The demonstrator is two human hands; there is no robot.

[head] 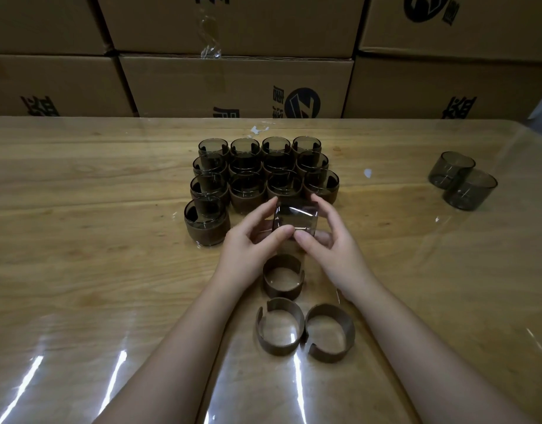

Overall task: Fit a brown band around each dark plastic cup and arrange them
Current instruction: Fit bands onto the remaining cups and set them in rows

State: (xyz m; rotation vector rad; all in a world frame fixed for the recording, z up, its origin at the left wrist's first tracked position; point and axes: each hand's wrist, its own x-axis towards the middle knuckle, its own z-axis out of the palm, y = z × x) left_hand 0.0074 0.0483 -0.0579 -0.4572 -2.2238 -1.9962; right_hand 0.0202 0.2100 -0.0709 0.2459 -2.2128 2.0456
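L hand [251,243] & R hand [330,246], both bare
Slim fingers, thumbnails short & plain as far as can be told; L forearm [187,325] & R forearm [401,325] bare too, from wrist down to the frame's bottom edge, smooth & slender

Rear cups [275,145] sit half hidden behind nearer ones; cartons [178,84] run past the top edge

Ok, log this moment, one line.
left hand, right hand: hold bare cup; loose bands: three; banded cups: grouped; spare cups: two
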